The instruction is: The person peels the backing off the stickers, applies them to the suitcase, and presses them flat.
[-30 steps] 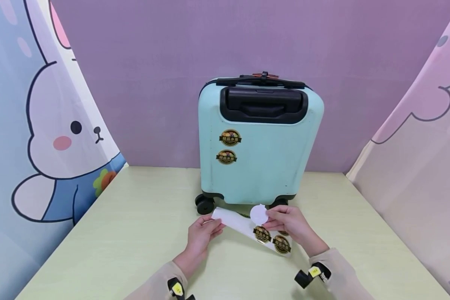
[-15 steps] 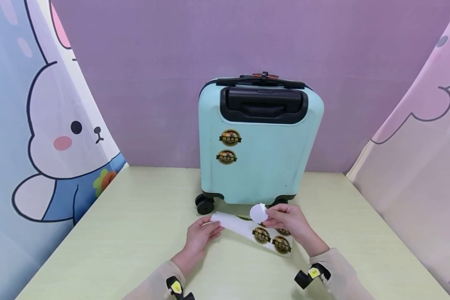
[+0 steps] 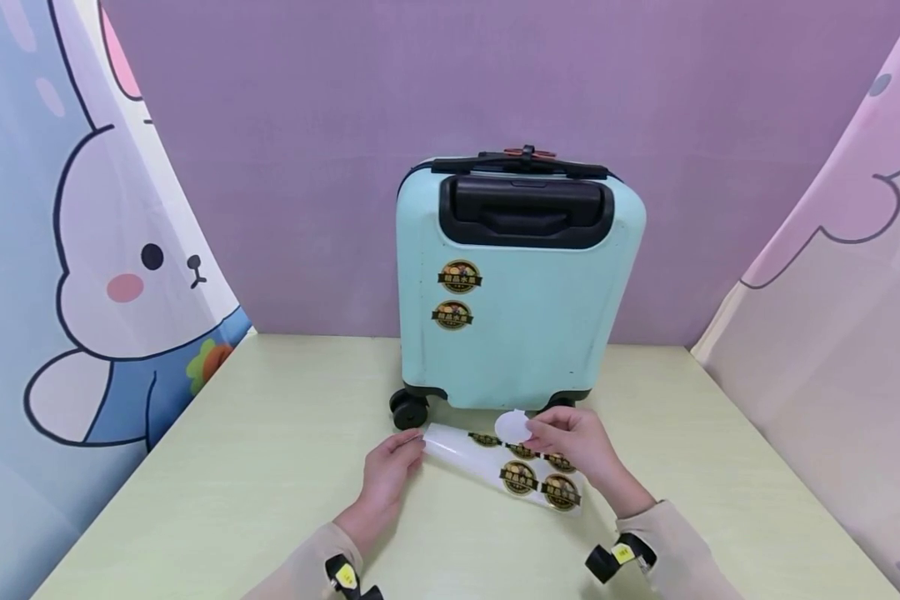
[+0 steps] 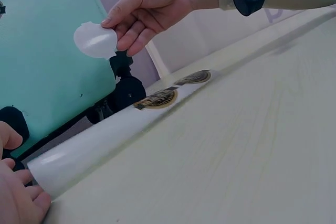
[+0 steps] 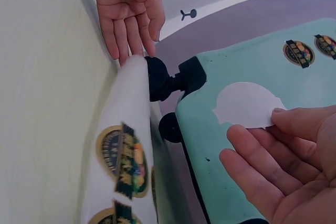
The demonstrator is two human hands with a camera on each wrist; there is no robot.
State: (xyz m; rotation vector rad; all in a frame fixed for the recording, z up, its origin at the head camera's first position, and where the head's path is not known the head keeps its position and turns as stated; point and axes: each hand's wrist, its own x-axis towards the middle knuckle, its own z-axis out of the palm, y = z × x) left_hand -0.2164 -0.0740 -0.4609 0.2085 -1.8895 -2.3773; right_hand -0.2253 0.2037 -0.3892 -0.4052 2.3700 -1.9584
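Note:
My right hand pinches a round sticker by its edge between thumb and fingers, white back showing in all views. Below it, a curled white sticker sheet with several black-and-gold round stickers lies on the table. At the sheet's left end is my left hand; the right wrist view shows its fingers loosely extended at the sheet's end, thumb apart. Behind both hands stands a mint-green suitcase, upright on black wheels. Two matching stickers, an upper one and a lower one, are on its left side.
The pale table runs back to a purple backdrop close behind the suitcase. A printed rabbit curtain borders the left, and a pink-and-white curtain the right. A black caster wheel sits just beyond the sheet.
My left hand has let go of the sheet and drawn slightly left. The sheet has settled on the table, showing more stickers. My right hand, still holding its sticker, has shifted slightly left.

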